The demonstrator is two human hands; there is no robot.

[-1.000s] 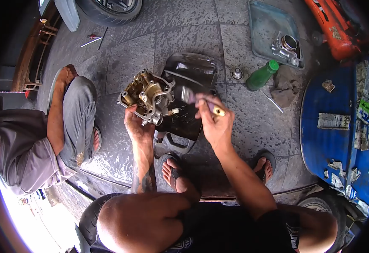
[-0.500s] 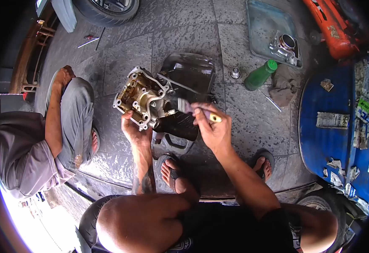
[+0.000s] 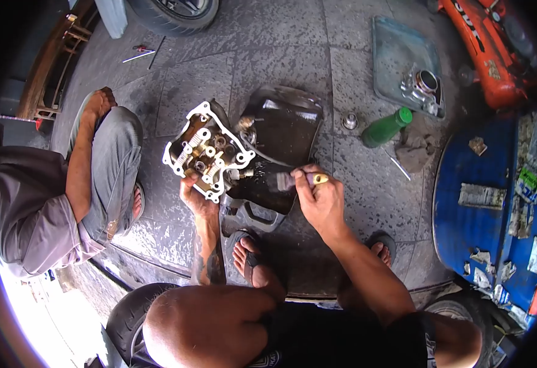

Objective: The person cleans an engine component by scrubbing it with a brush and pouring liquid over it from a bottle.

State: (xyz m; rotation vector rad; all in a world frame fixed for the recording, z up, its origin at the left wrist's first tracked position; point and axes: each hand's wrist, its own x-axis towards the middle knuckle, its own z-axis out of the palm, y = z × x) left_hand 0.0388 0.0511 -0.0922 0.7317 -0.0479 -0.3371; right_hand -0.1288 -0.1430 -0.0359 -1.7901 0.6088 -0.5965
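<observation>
Floor (image 3: 281,67) was dark stone tile. Blue drum (image 3: 465,230) stood at far right. Black pan (image 3: 293,132) lay on the floor ahead of the person. Engine casting (image 3: 210,149), open side facing up, was held above the pan's left edge; left hand (image 3: 198,197) gripped its near edge, thumb on the rim. Green bottle (image 3: 385,129) stood right of the pan. Brush (image 3: 284,181) pointed left over the pan, apart from the casting; right hand (image 3: 324,199) pinched its handle.
</observation>
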